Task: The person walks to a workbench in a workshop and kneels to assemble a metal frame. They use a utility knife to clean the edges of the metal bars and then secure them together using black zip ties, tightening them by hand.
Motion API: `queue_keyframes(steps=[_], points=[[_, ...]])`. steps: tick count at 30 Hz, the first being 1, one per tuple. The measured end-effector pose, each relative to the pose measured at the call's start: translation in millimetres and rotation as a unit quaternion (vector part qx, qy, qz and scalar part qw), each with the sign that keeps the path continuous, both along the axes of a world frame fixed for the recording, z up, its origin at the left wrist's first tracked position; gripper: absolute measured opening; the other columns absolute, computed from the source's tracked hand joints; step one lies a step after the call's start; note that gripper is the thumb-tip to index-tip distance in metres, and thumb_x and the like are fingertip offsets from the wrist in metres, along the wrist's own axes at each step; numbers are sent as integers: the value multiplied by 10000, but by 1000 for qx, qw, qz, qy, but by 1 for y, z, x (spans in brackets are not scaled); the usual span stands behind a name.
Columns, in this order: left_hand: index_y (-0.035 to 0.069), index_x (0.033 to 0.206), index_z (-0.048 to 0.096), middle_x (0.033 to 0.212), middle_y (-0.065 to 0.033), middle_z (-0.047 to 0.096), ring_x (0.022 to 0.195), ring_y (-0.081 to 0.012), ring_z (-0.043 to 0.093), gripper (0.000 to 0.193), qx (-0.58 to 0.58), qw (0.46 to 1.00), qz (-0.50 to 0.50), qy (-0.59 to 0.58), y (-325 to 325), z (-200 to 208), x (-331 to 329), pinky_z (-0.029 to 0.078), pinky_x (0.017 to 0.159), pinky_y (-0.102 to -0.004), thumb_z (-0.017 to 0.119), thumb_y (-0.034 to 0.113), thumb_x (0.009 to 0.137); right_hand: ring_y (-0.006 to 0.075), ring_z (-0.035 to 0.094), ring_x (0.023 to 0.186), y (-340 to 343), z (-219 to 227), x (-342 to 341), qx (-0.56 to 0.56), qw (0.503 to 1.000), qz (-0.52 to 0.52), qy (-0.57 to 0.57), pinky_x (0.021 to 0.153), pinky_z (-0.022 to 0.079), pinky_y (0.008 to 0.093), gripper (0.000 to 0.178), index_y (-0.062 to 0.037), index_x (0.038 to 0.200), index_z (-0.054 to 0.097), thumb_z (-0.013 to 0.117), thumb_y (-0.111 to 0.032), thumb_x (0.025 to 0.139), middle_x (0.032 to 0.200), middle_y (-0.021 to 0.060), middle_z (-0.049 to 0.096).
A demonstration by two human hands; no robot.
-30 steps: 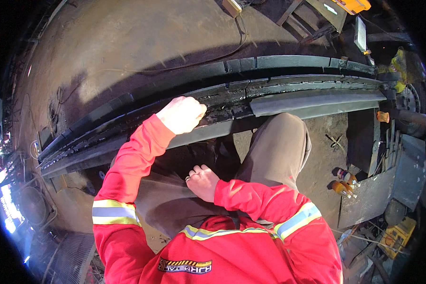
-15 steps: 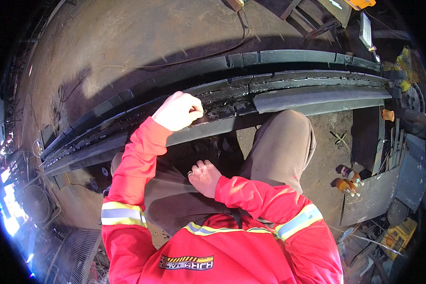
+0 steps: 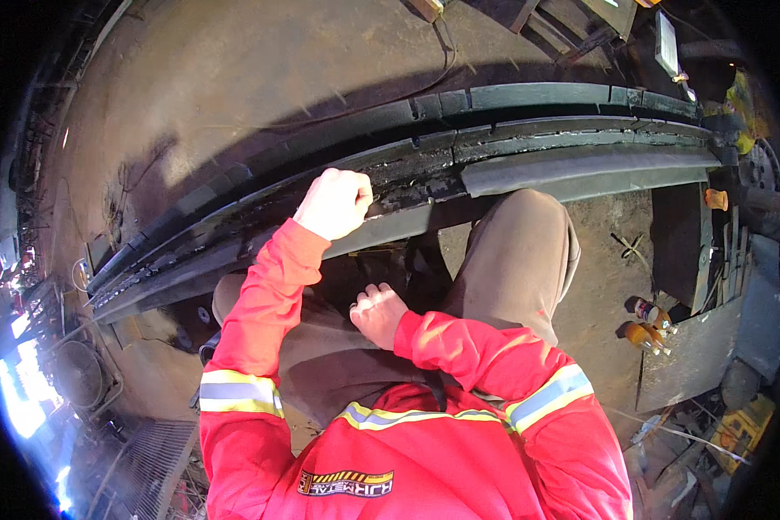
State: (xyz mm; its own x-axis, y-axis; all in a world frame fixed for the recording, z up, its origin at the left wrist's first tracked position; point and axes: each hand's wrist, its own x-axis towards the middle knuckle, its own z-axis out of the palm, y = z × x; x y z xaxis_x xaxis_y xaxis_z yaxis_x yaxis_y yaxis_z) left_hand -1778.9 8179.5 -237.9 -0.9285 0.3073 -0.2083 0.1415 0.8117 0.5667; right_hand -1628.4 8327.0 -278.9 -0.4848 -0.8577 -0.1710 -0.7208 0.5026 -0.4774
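Left hand (image 3: 334,204) curled tighter, metal beam (image 3: 412,186) beneath its fingers, angled strip (image 3: 589,169) rightward, right hand (image 3: 379,314) folded, grips unclear

Beams (image 3: 395,227) before knee (image 3: 529,230) (bottles (image 3: 641,335) right)

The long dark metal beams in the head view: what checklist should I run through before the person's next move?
1. Left hand gloved: not ok; it is bare, curled above the dark metal beams.
2. Left hand empty: cannot tell; its palm is hidden.
3. Right hand apart from the beams: ok; it is curled, nearer the body.
4. Right knee clear of the beams: cannot tell; they overlap in this view.
5. Bottles away from both hands: ok; they are off to the right.
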Motion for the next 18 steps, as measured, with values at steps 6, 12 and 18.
queue_keyframes(steps=[6, 12, 18], points=[[36, 675, 628, 647, -161, 622, 623, -345, 631, 51, -20, 1000, -2, 14, -1, -3, 0, 507, 613, -407, 619, 75, 707, 237, 607, 829, 1, -3, -1, -4, 1000, 1, 9, 710, 467, 389, 173, -116, 757, 691, 551, -209, 799, 795, 61, 654], [10, 906, 715, 779, -150, 699, 685, -205, 670, 162, 64, 991, -24, -118, -15, 11, -11, 520, 672, -318, 680, 116, 789, 246, 614, 839, -1, -16, 4, -2, 1000, 7, 16, 723, 470, 410, 167, -131, 788, 698, 555, -216, 800, 817, 75, 665], [33, 822, 713, 754, -159, 679, 689, -295, 665, 143, 30, 994, -48, -95, -9, 15, -13, 519, 681, -359, 650, 144, 757, 258, 622, 859, -2, -17, 3, 17, 999, 19, -27, 734, 470, 416, 170, -127, 795, 713, 567, -214, 792, 807, 72, 677]])
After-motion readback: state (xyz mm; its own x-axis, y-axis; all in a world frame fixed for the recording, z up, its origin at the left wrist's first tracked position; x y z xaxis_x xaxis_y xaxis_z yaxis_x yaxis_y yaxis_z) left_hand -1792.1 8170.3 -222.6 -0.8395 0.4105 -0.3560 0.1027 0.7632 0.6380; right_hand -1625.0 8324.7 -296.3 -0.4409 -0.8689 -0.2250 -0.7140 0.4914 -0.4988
